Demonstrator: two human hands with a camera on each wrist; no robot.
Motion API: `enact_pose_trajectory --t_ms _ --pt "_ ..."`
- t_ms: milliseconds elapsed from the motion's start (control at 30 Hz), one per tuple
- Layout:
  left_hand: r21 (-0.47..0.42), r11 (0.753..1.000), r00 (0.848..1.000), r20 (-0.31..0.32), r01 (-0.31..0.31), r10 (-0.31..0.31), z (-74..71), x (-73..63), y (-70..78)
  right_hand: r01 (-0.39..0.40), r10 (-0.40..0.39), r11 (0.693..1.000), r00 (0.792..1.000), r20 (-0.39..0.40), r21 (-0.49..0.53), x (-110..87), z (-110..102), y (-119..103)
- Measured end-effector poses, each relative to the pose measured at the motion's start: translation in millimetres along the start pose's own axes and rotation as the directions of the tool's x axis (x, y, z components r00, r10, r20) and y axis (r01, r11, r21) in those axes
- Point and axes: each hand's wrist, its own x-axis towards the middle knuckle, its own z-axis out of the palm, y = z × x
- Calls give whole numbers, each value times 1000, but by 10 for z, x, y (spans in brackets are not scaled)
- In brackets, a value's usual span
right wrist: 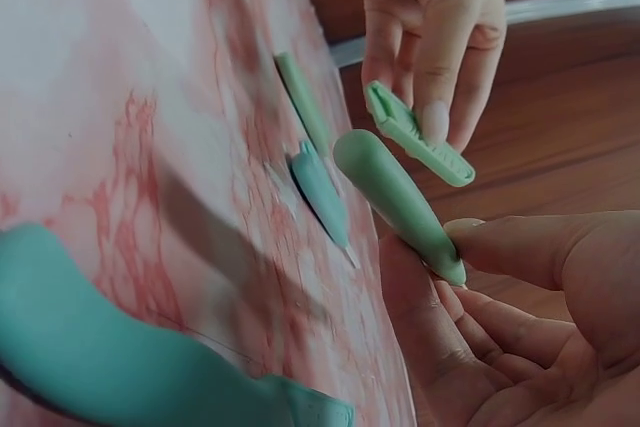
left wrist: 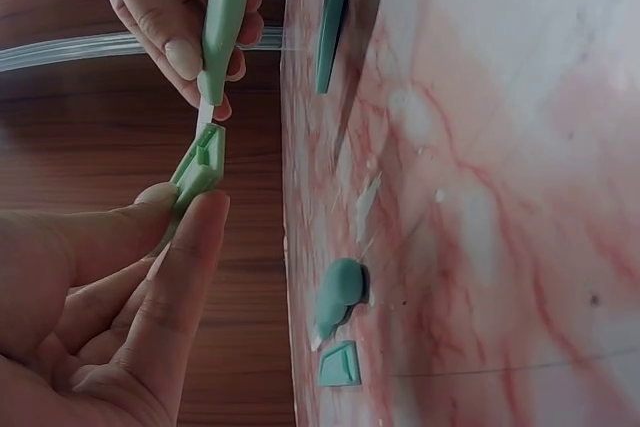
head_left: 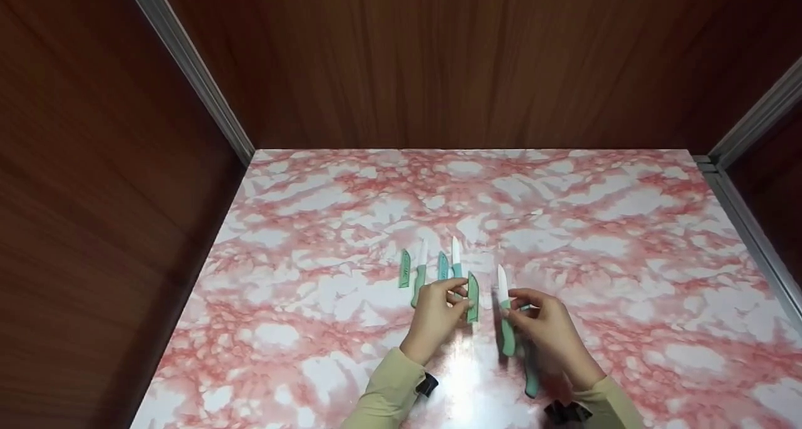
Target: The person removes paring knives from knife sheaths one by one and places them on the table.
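My left hand (head_left: 435, 313) pinches a light green blade sheath (head_left: 473, 299) between thumb and fingers, holding it up off the table. Across from it, my right hand (head_left: 551, 329) grips a paring knife (head_left: 508, 340) with a green handle, its bare white blade pointing away from me. Sheath and knife are apart in the head view. In the right wrist view, thumb and fingers pinch the knife near the handle's blade end. Beneath the right hand lies another knife with a teal handle (right wrist: 130, 342), partly hidden by that hand in the head view.
Beyond the left hand lie a green sheath (head_left: 404, 269), a green-handled knife (head_left: 419, 282), a blue sheath (head_left: 443, 265) and a blue-handled knife (head_left: 456, 257), all pointing away. The red and white marbled table (head_left: 313, 241) meets brown wood panels (head_left: 426, 66) at the back and sides.
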Motion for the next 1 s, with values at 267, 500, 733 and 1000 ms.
enact_pose_trajectory --t_ms 267,500,733,1000 --pt "5 1000 1000 18 23 -23 -13 121 14 -10 10 1000 1000 2 -2 77 8 -17" --pt "36 998 999 30 45 -46 19 264 34 -13 13 1000 1000 -3 0 155 3 -45" --pt "52 995 996 18 82 -83 45 419 37 -1 1 1000 1000 -11 -28 256 4 -66" --pt "87 993 996 -16 85 -84 102 544 -1 3 -3 1000 1000 -9 17 361 20 -60"
